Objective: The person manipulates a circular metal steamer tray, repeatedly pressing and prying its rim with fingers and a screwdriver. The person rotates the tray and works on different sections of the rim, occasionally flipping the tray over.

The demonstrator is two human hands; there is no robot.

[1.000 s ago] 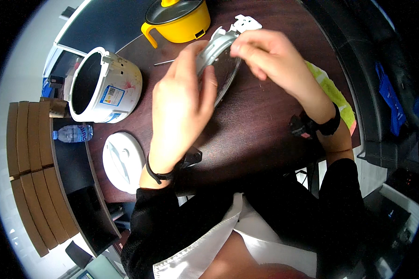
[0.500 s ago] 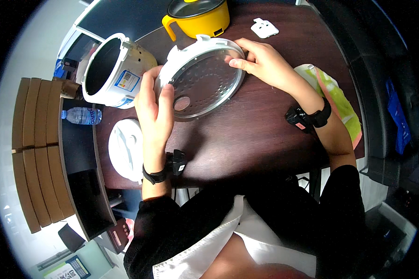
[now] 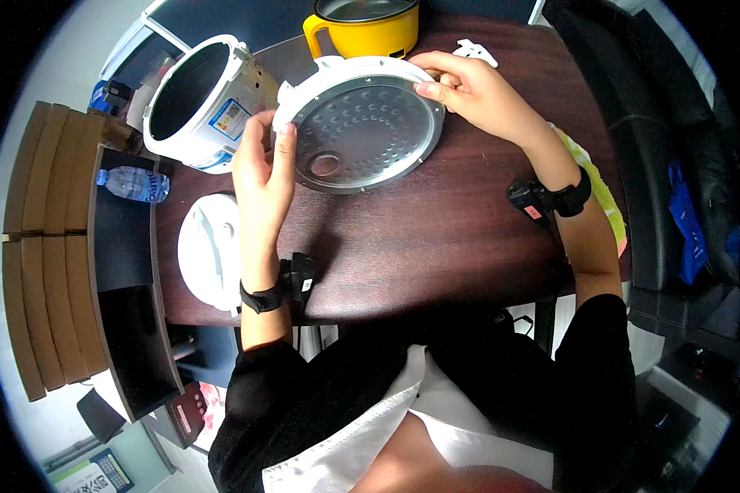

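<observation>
My left hand (image 3: 261,168) grips the left rim of a round lid (image 3: 362,135), which has a white plastic rim and a dimpled metal disc with an oval hole. My right hand (image 3: 464,94) pinches its upper right rim. The lid is held tilted, dimpled face toward me. A white cooker body (image 3: 218,127) with a dark interior lies behind my left hand. Left of my left forearm is a white oval cover (image 3: 201,255). A small white plastic piece (image 3: 474,51) lies beyond my right hand.
A yellow pot (image 3: 374,33) stands at the back of the dark wooden table (image 3: 403,263). A green cloth (image 3: 607,201) lies under my right forearm. A water bottle (image 3: 133,183) and stacked cardboard boxes (image 3: 45,312) are at left. A black padded seat (image 3: 649,164) with blue fabric (image 3: 684,222) is at right.
The lid, earlier seen nearly edge-on, has turned to show its metal face and moved slightly up. The small white piece, earlier behind the lid, came into separate view on the table.
</observation>
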